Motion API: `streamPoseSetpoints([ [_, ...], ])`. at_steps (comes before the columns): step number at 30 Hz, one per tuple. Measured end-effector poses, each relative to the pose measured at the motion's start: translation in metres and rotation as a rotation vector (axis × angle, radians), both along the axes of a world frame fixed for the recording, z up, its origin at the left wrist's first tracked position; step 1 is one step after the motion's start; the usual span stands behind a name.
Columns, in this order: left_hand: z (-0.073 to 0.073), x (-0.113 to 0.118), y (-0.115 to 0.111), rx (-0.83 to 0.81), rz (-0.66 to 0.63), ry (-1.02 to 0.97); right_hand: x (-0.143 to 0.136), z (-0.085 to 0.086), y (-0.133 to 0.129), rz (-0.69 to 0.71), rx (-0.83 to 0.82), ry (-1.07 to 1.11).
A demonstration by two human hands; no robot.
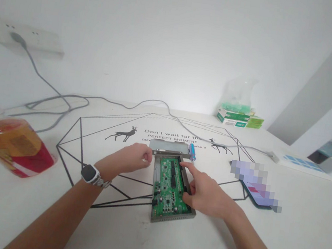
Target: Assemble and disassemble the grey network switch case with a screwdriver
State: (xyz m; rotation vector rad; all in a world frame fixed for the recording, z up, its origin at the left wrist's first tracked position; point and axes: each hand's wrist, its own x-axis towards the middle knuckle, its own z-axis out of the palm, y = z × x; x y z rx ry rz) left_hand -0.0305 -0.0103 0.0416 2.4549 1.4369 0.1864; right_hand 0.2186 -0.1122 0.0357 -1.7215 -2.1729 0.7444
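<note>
Nearest on the white table (120, 237) is the short end wall of the metal case (172, 218), with the green circuit board (163, 185) lying face up inside it, straight ahead of the person. The case is best left flat on the table, so that pressure on it does not tip it.

The right hand (207, 193) is at the right side of the case, index finger and thumb spread apart, both touching along that edge. Whether its other fingers clasp the wall, I cannot tell. Light pressure at the rim would likely serve better than pushing on the small parts soldered to the board.

The left hand (135, 156), with a watch (90, 174) on its wrist, is curled at the far left corner, by the end of the flat metal plate (169, 146). Whether it pinches anything, I cannot tell. The watch's metal strap is worth holding clear of the board, since it could scrape it.

Beyond the case lies the plate, a small blue item (193, 151) at its right end. The grey cable (181, 123) runs behind; leaving slack there seems wise, well away from both hands.
</note>
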Motion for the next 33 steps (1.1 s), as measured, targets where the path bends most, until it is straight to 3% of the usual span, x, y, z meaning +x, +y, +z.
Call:
streamPoseSetpoints([
  [7,-0.003,0.001,0.0,0.031,0.011,0.047,0.0,-0.003,0.0,0.021,-0.081,0.17],
  [17,-0.004,0.003,-0.001,0.037,0.034,0.087,-0.005,-0.004,0.001,-0.012,0.065,0.117],
  [21,-0.007,0.002,0.001,0.079,-0.021,0.037,-0.001,-0.008,0.01,-0.168,0.129,0.063],
  [25,-0.006,0.006,0.0,0.085,-0.078,-0.053,0.007,-0.013,0.018,-0.396,0.128,-0.157],
  [29,-0.006,0.014,-0.003,0.057,-0.099,-0.09,0.012,-0.017,0.018,-0.411,0.037,-0.287],
  [33,-0.009,0.02,-0.009,0.056,-0.118,-0.083,0.012,-0.019,0.021,-0.416,0.0,-0.166],
])
